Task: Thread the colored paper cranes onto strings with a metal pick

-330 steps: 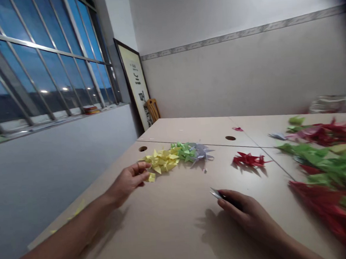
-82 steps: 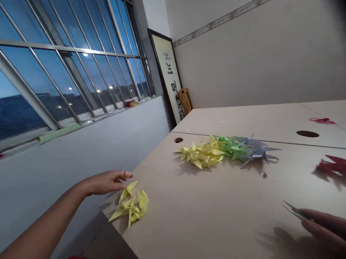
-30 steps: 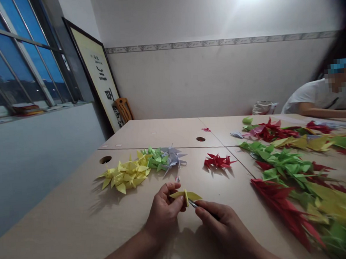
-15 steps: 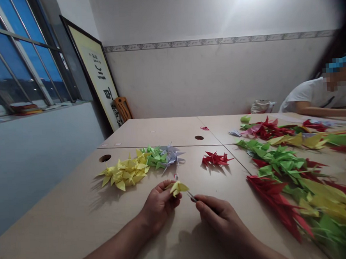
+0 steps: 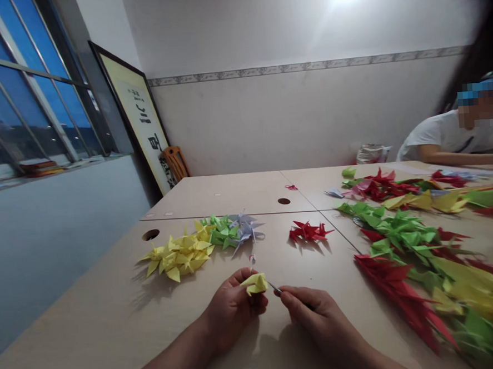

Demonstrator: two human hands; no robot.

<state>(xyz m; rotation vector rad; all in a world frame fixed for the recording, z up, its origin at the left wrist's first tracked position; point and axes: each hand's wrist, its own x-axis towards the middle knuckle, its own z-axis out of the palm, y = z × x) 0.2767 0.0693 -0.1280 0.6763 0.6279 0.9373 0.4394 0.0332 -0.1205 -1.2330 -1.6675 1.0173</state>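
Note:
My left hand (image 5: 237, 302) pinches a yellow folded paper crane (image 5: 256, 284) above the table. In my right hand (image 5: 310, 308) is a thin pointed metal tool (image 5: 275, 288), gripped between thumb and fingers; its tip reaches the crane's right side, and I cannot tell whether it touches. Just beyond the left hand lies a small whitish tag with a red mark (image 5: 252, 259). A strung cluster of cranes stretches behind and to the left, its part nearest me yellow (image 5: 182, 255), then green (image 5: 223, 231), then pale lilac (image 5: 246, 227). Red cranes (image 5: 308, 232) lie to the right of it.
Many green paper cranes (image 5: 399, 228) and red ones (image 5: 403, 292) cover the table's right side. A person in a white shirt (image 5: 427, 134) leans on the far right edge. The table (image 5: 125, 325) has two round holes. A framed scroll (image 5: 137, 110) leans by the window.
The yellow crane has turned in my left hand and shows a different face. Both hands sit slightly lower in the picture, as the view has tilted a little upward.

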